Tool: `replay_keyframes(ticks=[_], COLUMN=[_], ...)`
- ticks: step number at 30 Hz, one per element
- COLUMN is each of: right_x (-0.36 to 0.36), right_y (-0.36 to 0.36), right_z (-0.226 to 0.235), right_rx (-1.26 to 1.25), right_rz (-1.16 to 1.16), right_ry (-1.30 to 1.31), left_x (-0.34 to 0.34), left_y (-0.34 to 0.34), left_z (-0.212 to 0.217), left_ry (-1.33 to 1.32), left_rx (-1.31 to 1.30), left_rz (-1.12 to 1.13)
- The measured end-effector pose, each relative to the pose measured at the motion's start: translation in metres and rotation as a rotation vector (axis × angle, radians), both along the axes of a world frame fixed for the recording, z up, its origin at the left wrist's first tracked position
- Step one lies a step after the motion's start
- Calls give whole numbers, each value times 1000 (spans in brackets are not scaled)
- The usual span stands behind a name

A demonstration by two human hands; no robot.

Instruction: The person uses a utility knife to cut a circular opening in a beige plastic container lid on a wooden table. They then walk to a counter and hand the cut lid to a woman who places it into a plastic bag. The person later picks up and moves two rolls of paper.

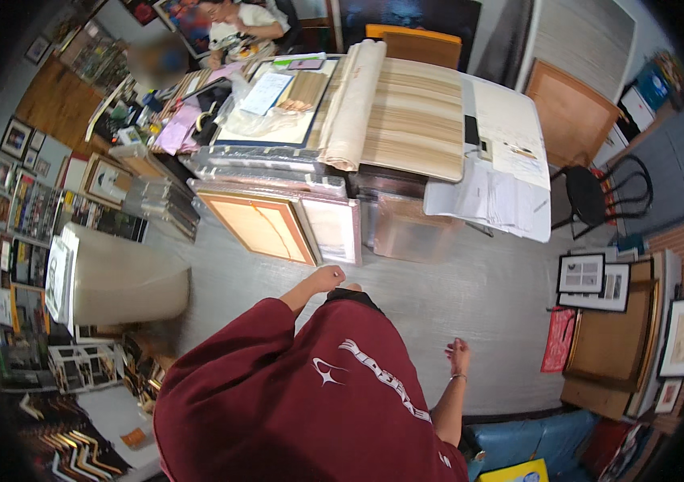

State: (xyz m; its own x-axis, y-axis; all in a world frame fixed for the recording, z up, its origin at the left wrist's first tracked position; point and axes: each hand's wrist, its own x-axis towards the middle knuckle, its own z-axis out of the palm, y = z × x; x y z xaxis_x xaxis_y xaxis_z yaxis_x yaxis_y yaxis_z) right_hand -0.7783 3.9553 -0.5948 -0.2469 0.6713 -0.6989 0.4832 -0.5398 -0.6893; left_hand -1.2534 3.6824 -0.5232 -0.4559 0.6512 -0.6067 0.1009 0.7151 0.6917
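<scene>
My left hand point(327, 279) hangs in front of my dark red shirt, its fingers curled in, and nothing shows in it. Nearest to it are a framed picture point(258, 225) with a brown border and a second, plastic-wrapped frame point(332, 230), both leaning against the table. Lower on the right, my right hand point(458, 353) is held over the grey floor with its fingers loosely bent and apart, touching nothing. A thin bracelet circles that wrist.
Ahead stands a table with a fabric roll point(356, 104), striped boards point(414, 120) and white papers point(486, 193). A large pale roll point(129, 277) lies left; a black chair point(603, 193) and leaning frames point(611, 337) stand right. Behind the table, a person point(246, 32) sits.
</scene>
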Motion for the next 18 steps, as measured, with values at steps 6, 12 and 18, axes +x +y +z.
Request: replay_keyframes(ticks=[6,12,18], right_x=[-63,-160,-262], right_y=[-29,-55,-25], right_z=[-38,6,80], right_rx=[-34,132,497], right_rz=[345,774,978], right_ry=[-5,-153,-181], left_x=[6,-25,-98], left_y=[-57,-171,-180], left_z=[-27,-100,-85], left_ry=[105,-137,-182], left_rx=[15,-161,-174], left_rz=[-84,250,542])
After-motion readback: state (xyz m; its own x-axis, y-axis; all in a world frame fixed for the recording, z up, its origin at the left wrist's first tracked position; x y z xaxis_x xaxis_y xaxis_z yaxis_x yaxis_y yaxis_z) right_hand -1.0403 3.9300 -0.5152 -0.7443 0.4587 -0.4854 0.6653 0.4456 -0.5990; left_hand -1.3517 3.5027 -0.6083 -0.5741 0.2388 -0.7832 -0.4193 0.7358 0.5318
